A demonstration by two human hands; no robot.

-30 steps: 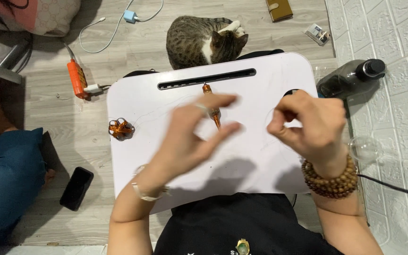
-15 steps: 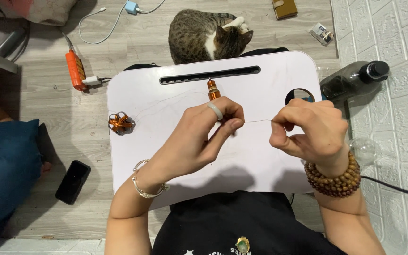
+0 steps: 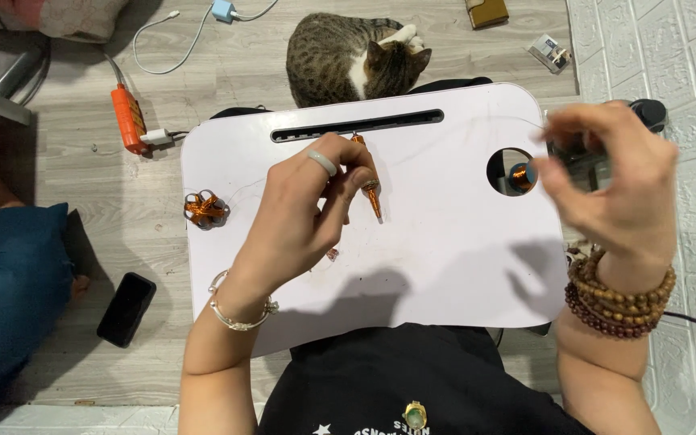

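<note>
**A:** What were the two hands doing?

**B:** The left hand (image 3: 308, 213) was curled over the white lap desk (image 3: 445, 258), its fingertips pinched on the upper end of a slim copper-coloured tool (image 3: 370, 187) that pointed down and away from the palm. A pale ring sat on one finger and a silver bangle on the wrist. The right hand (image 3: 614, 181) was lifted off to the right edge of the desk, blurred, with thumb and fingers drawn together. A very fine thread (image 3: 477, 121) ran from it back toward the left hand, so it seemed to be pinching that thread, though the blur made the grip itself hard to confirm. Brown bead bracelets (image 3: 618, 298) circled its wrist.

**A:** What lay around them?

**B:** Just left of the right hand, a round hole in the desk held a small copper wire spool (image 3: 519, 174). Well left of the left hand, at the desk's edge, sat a small copper wire knot (image 3: 203, 208). Beyond the left hand's fingertips a tabby cat (image 3: 356, 60) lay curled on the wooden floor. Below and left of the left wrist, a black phone (image 3: 126, 308) lay on the floor.
</note>
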